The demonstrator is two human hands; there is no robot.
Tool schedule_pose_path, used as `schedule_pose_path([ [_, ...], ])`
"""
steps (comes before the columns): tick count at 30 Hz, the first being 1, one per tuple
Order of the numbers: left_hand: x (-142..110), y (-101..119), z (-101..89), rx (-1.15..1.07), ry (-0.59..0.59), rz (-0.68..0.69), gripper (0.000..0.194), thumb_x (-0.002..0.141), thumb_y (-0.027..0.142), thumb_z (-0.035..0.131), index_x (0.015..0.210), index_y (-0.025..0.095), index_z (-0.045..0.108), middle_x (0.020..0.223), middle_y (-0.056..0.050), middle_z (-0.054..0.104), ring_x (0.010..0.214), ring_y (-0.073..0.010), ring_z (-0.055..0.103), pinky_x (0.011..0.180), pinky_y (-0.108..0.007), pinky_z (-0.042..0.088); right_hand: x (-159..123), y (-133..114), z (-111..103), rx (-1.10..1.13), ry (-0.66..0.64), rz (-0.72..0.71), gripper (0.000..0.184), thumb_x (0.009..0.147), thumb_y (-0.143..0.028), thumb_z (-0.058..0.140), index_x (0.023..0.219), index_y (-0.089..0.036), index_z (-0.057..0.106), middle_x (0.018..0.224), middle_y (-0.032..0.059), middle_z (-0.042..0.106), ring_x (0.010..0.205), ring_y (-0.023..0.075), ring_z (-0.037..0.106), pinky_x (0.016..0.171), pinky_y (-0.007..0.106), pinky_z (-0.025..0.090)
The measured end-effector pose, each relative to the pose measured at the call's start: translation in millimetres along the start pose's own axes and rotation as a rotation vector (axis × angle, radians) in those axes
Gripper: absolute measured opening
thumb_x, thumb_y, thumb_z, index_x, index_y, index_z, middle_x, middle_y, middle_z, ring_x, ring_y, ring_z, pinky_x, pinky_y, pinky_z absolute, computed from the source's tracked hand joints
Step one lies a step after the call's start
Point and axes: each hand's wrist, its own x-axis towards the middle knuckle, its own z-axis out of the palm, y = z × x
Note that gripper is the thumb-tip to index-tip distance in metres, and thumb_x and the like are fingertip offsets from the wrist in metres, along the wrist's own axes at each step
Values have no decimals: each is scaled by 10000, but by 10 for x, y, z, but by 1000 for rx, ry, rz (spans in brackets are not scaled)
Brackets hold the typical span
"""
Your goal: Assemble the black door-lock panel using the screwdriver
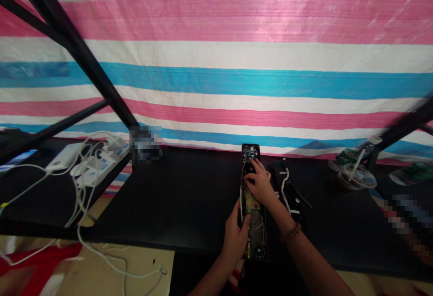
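A long, narrow black electronics housing (264,235) lies lengthwise in front of me on the black table, its inside facing up. Inside it show a blue circuit board (249,152) at the far end, a yellowish board (252,203) in the middle and thin white wires. My left hand (235,233) grips the near left side, thumb over the edge. Over the far half, my right hand (261,183) has its fingertips drawn together at the inner parts; whatever they pinch is hidden. Just right of it lies a black part with a white cable (286,192).
A thin dark rod-like tool (304,198) lies right of the black part. Farther right stands a lidded plastic cup (356,178) with a straw. White power strips (98,167) with tangled cables lie left. Black metal frame bars (91,70) slant before a striped sheet (216,79).
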Motion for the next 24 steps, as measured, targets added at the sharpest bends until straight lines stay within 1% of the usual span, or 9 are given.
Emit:
schedule_pose_path([
  [5, 3, 17, 0, -7, 20, -24, 540, 922, 401, 605, 1415, 186, 552, 1418, -122, 624, 1332, -278, 567, 1153, -427, 404, -16, 25, 32, -12, 15, -14, 143, 790, -116, 626, 776, -206, 736, 1602, 138, 387, 1502, 353, 268, 1032, 593, 318],
  [9, 4, 46, 0, -13, 17, -29, 545, 916, 400, 609, 1414, 185, 551, 1415, -123, 625, 1327, -278, 573, 1149, -424, 410, -2, 30, 45, -1, 5, -4, 158, 794, -114, 609, 776, -213, 730, 1604, 119, 387, 1495, 350, 279, 1038, 605, 313],
  [15, -2, 69, -5, 10, 3, -19, 547, 931, 393, 586, 1432, 179, 536, 1425, -121, 618, 1331, -272, 568, 1158, -417, 402, 15, -10, 23, -9, -16, 19, 182, 805, -95, 601, 810, -220, 732, 1628, 104, 341, 1501, 345, 259, 1045, 594, 310],
  [18, 1, 74, -9, 21, -5, -12, 555, 937, 395, 577, 1443, 175, 526, 1431, -124, 613, 1336, -276, 564, 1163, -426, 396, 25, -31, 13, -34, -42, 36, 171, 803, -79, 594, 820, -205, 707, 1640, 133, 308, 1505, 345, 254, 1040, 584, 316],
  [21, 3, 58, -9, 34, -1, 2, 551, 949, 415, 561, 1442, 171, 527, 1441, -130, 603, 1350, -281, 550, 1167, -435, 389, 25, -29, 15, -47, -41, 37, 173, 794, -80, 597, 876, -206, 681, 1630, 168, 315, 1503, 344, 261, 1023, 580, 331],
  [24, 0, 44, -5, 22, 4, 11, 544, 956, 440, 550, 1434, 180, 539, 1440, -126, 605, 1353, -281, 548, 1166, -423, 389, 15, -2, 34, -31, -18, 18, 146, 785, -121, 626, 890, -216, 657, 1617, 167, 338, 1491, 344, 282, 1013, 581, 342],
])
